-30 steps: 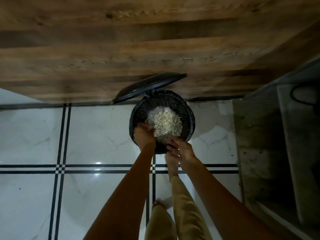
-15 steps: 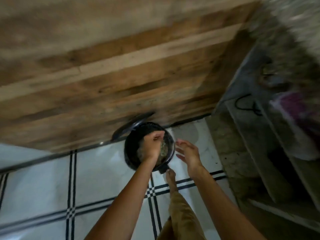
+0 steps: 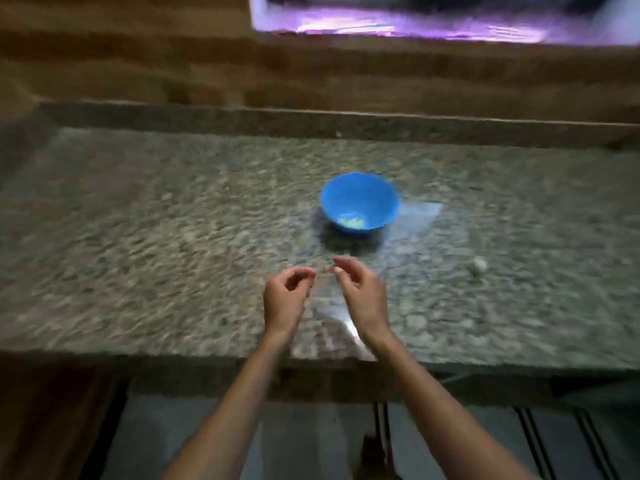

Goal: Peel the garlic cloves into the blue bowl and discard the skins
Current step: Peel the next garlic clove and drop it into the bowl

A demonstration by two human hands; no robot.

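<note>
One blue bowl with pale garlic cloves sits on the worktop. The left hand and right hand hover near it, each grip loose, holding nothing. One pale lump lies right.

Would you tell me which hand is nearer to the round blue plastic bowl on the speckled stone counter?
Right. The right hand lies this side of the blue bowl; the left hand is beside that hand, further left.
</note>
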